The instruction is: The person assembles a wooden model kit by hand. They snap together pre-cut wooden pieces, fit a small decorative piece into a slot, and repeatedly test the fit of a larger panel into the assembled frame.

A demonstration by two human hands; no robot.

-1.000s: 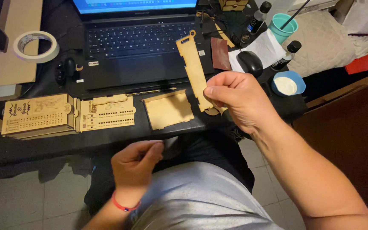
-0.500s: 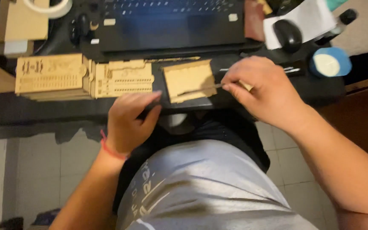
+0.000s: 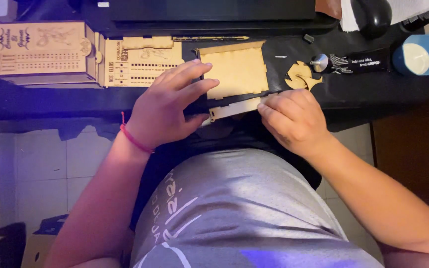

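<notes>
1. Dark counter (image 3: pixel 383 94) runs across the top of the head view, its near edge just above the person's lap; pale floor tiles (image 3: pixel 45 168) show below it on the left.
2. Left hand (image 3: pixel 167 106) lies flat over the counter's near edge, fingers spread and pressing the left side of a flat wooden panel (image 3: pixel 237 69); its grip is open, closed round nothing. A red wristband (image 3: pixel 134 139) circles the wrist.
3. Right hand (image 3: pixel 294 116) has its grip pinched shut on the right end of a thin notched wooden strip (image 3: pixel 234 107).
4. That strip lies along the near edge of the panel, touching or almost touching it, right at the counter's lip between the two hands.
5. Just beyond the right hand's knuckles sits a small wooden gear-shaped piece (image 3: pixel 301 77), with a dark tube with a silver cap (image 3: pixel 353 62) beside it and a blue cup (image 3: pixel 419 54) near the right edge.
6. Left of the panel, two engraved wooden boxes (image 3: pixel 90 54) stand side by side, close to the left hand's fingertips.
7. Open counter remains between the right hand and the blue cup; behind the panel a laptop edge (image 3: pixel 209 22) closes off the space.
</notes>
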